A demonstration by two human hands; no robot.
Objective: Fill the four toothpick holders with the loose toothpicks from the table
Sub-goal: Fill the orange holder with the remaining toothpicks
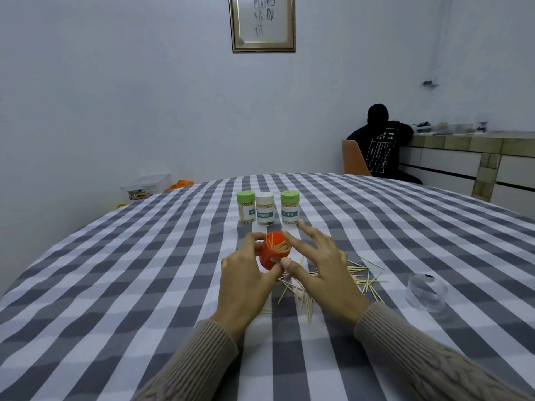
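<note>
My left hand (246, 273) grips an orange toothpick holder (270, 253), tilted toward me, its mouth packed with toothpicks. My right hand (315, 261) hovers at the holder's right side with fingers spread, thumb near the holder's lower edge. Loose toothpicks (359, 274) lie scattered on the checked tablecloth (144, 270) under and right of my right hand. Three capped holders stand in a row farther back: a left green-lidded holder (246, 208), a white-lidded holder (265, 209) and a right green-lidded holder (290, 208).
A clear plastic dome cap (425, 290) lies on the cloth at the right. A person in black sits on an orange chair (354, 159) beyond the table's far edge. A plastic box (146, 188) sits past the left edge.
</note>
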